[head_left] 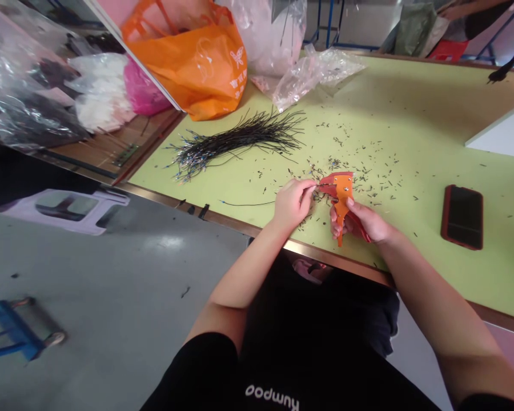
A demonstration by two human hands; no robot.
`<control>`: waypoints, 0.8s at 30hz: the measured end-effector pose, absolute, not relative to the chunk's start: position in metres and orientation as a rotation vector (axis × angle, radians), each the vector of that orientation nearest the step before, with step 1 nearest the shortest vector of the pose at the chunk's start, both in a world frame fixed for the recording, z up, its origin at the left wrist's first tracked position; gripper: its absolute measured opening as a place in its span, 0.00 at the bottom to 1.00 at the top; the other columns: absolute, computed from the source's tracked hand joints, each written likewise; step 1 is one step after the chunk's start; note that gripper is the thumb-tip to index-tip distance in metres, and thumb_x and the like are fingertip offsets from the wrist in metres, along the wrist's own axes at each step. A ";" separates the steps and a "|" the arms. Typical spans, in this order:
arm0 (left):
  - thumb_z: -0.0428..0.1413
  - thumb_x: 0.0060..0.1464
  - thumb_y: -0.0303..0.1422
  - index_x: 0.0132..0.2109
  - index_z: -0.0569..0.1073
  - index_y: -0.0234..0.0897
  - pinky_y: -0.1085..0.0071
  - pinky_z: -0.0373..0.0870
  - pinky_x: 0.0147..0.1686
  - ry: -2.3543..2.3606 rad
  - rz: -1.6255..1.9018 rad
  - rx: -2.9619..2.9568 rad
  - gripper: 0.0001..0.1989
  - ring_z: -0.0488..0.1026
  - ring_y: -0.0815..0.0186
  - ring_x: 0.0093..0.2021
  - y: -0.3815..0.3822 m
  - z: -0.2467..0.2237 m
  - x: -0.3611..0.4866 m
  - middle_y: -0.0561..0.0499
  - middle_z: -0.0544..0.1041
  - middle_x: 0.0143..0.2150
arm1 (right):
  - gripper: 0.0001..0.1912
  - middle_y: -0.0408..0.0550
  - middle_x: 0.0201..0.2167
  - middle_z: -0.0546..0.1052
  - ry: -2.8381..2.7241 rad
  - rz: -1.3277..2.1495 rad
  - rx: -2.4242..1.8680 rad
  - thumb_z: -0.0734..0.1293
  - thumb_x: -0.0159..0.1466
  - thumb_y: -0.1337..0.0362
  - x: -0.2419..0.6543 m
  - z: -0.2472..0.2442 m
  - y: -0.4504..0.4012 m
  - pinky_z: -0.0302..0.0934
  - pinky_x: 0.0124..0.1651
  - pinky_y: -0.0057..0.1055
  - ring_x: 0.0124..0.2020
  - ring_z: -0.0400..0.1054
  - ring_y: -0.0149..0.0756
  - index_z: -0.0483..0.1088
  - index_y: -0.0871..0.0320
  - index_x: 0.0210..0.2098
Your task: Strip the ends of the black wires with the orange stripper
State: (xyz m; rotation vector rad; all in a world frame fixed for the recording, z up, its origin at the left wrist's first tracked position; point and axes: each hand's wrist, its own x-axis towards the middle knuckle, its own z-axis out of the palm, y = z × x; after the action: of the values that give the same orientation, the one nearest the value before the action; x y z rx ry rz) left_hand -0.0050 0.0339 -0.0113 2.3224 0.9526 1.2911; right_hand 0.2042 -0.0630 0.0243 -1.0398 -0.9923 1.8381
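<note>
The left hand (pixel 292 204) pinches a thin black wire (pixel 248 203) between closed fingers (pixel 309 187) against an orange wire stripper (pixel 341 202), clasped in the right hand (pixel 365 224) over the green counter (pixel 411 97); a loosened pinch could let the wire slip.

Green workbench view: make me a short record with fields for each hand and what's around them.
Left hand: pinches a thin black wire at the tool's jaws
Right hand: grips an orange-handled wire stripper
Around the hands: small dark wire scraps scattered on the green tabletop
Also on the tabletop: bundle of black wires, smartphone in a red case, clear plastic bag
Beyond the table edge: orange plastic bag
</note>
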 end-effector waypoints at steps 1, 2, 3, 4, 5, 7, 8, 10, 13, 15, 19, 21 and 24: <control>0.47 0.78 0.45 0.50 0.80 0.42 0.63 0.79 0.47 0.953 1.293 2.334 0.19 0.83 0.61 0.43 0.034 -0.012 -0.005 0.45 0.86 0.43 | 0.36 0.45 0.23 0.77 -1.013 1.831 -1.040 0.72 0.59 0.27 0.204 0.024 -0.063 0.74 0.31 0.37 0.25 0.75 0.40 0.77 0.56 0.34; 0.46 0.78 0.45 0.50 0.80 0.41 0.63 0.79 0.47 0.959 1.293 2.346 0.20 0.83 0.62 0.43 0.034 -0.012 -0.005 0.45 0.86 0.44 | 0.35 0.44 0.23 0.76 -1.032 1.826 -1.038 0.72 0.60 0.27 0.204 0.023 -0.063 0.73 0.30 0.37 0.25 0.75 0.40 0.77 0.56 0.33; 0.46 0.78 0.45 0.50 0.80 0.41 0.64 0.79 0.47 0.967 1.294 2.360 0.21 0.83 0.62 0.43 0.034 -0.012 -0.005 0.45 0.86 0.43 | 0.35 0.44 0.22 0.76 -1.047 1.823 -1.035 0.72 0.60 0.27 0.203 0.023 -0.063 0.72 0.30 0.36 0.24 0.74 0.39 0.76 0.56 0.32; 0.45 0.78 0.45 0.50 0.80 0.40 0.64 0.79 0.47 0.977 1.296 2.372 0.21 0.83 0.62 0.43 0.033 -0.012 -0.005 0.45 0.86 0.43 | 0.35 0.44 0.22 0.76 -1.055 1.822 -1.032 0.72 0.61 0.28 0.203 0.023 -0.063 0.71 0.29 0.35 0.24 0.74 0.39 0.75 0.56 0.32; 0.45 0.78 0.46 0.51 0.80 0.39 0.65 0.79 0.47 0.985 1.299 2.383 0.22 0.83 0.63 0.42 0.033 -0.012 -0.004 0.45 0.86 0.43 | 0.35 0.44 0.22 0.75 -1.056 1.823 -1.031 0.72 0.61 0.28 0.203 0.023 -0.063 0.70 0.29 0.34 0.24 0.74 0.39 0.75 0.57 0.32; 0.45 0.79 0.46 0.51 0.80 0.38 0.66 0.79 0.46 0.992 1.303 2.400 0.23 0.83 0.63 0.42 0.033 -0.012 -0.004 0.45 0.86 0.42 | 0.35 0.44 0.22 0.75 -1.042 1.831 -1.034 0.72 0.61 0.28 0.202 0.022 -0.063 0.68 0.28 0.33 0.24 0.74 0.38 0.74 0.57 0.32; 0.45 0.79 0.46 0.51 0.80 0.38 0.67 0.78 0.46 0.993 1.303 2.406 0.22 0.83 0.64 0.42 0.033 -0.012 -0.005 0.45 0.86 0.41 | 0.35 0.44 0.22 0.74 -1.031 1.836 -1.038 0.72 0.61 0.28 0.202 0.022 -0.063 0.68 0.29 0.33 0.25 0.74 0.38 0.74 0.57 0.32; 0.45 0.79 0.45 0.51 0.80 0.37 0.67 0.78 0.46 0.994 1.306 2.413 0.22 0.83 0.63 0.42 0.034 -0.012 -0.005 0.45 0.86 0.41 | 0.35 0.44 0.22 0.74 -1.017 1.839 -1.042 0.73 0.60 0.28 0.201 0.022 -0.063 0.69 0.29 0.34 0.25 0.73 0.39 0.73 0.56 0.31; 0.46 0.79 0.44 0.52 0.80 0.38 0.66 0.78 0.47 0.994 1.305 2.425 0.21 0.83 0.63 0.44 0.034 -0.013 -0.005 0.44 0.86 0.43 | 0.34 0.44 0.22 0.73 -1.014 1.818 -1.029 0.73 0.60 0.29 0.197 0.022 -0.064 0.70 0.30 0.36 0.25 0.72 0.38 0.73 0.56 0.31; 0.46 0.78 0.42 0.53 0.79 0.38 0.66 0.78 0.47 1.010 1.286 2.434 0.20 0.83 0.62 0.44 0.035 -0.014 -0.004 0.44 0.86 0.44 | 0.34 0.43 0.21 0.71 -1.010 1.785 -1.013 0.74 0.61 0.29 0.193 0.021 -0.064 0.70 0.29 0.36 0.23 0.69 0.37 0.72 0.56 0.29; 0.46 0.77 0.37 0.52 0.80 0.37 0.65 0.77 0.45 1.079 1.219 2.472 0.18 0.82 0.61 0.43 0.035 -0.016 -0.004 0.44 0.86 0.43 | 0.34 0.38 0.18 0.66 -1.013 1.690 -1.014 0.73 0.62 0.30 0.183 0.020 -0.066 0.66 0.26 0.34 0.18 0.63 0.33 0.69 0.55 0.27; 0.45 0.76 0.33 0.52 0.80 0.37 0.64 0.77 0.45 1.094 1.195 2.493 0.17 0.82 0.60 0.44 0.036 -0.019 -0.004 0.43 0.86 0.44 | 0.34 0.38 0.17 0.66 -1.031 1.651 -1.031 0.73 0.62 0.30 0.179 0.019 -0.067 0.66 0.25 0.34 0.18 0.63 0.33 0.68 0.55 0.27; 0.45 0.70 0.27 0.54 0.80 0.36 0.63 0.78 0.46 1.109 1.162 2.524 0.19 0.83 0.58 0.46 0.038 -0.021 -0.004 0.42 0.86 0.47 | 0.35 0.36 0.16 0.64 -1.023 1.583 -1.069 0.73 0.61 0.30 0.174 0.016 -0.068 0.62 0.23 0.32 0.16 0.60 0.30 0.66 0.54 0.25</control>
State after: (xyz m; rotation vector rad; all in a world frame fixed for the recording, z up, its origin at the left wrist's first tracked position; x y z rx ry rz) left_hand -0.0044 0.0378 -0.0214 2.5241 1.1088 1.1617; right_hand 0.1744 -0.0684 0.0162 -1.0686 -1.0230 1.5826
